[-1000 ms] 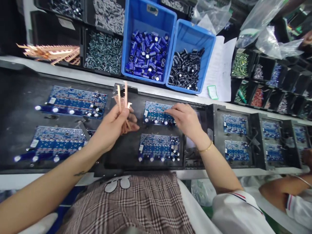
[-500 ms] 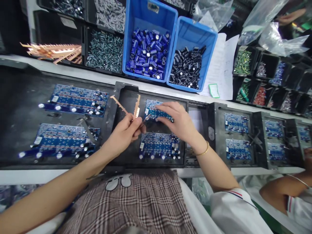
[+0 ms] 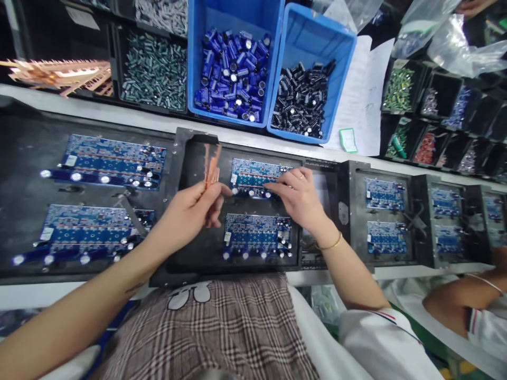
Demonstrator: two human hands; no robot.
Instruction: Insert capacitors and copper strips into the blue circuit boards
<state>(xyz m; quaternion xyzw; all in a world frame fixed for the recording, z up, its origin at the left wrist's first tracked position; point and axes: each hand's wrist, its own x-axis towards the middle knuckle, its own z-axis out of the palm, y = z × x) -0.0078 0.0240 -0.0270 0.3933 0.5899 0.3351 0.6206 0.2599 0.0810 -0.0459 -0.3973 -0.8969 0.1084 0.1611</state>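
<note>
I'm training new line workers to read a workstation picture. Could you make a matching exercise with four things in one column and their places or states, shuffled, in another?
Column 1
1. Left hand
2. Black cylinders
3. Right hand
4. Blue cylinders

Column 2
A. Heaped in the wider blue bin
B. Over the right end of the upper circuit board between the forearms
C. Holding copper-coloured strips
D. Heaped in the narrower blue bin

Right pairs: 1-C, 2-D, 3-B, 4-A
</note>
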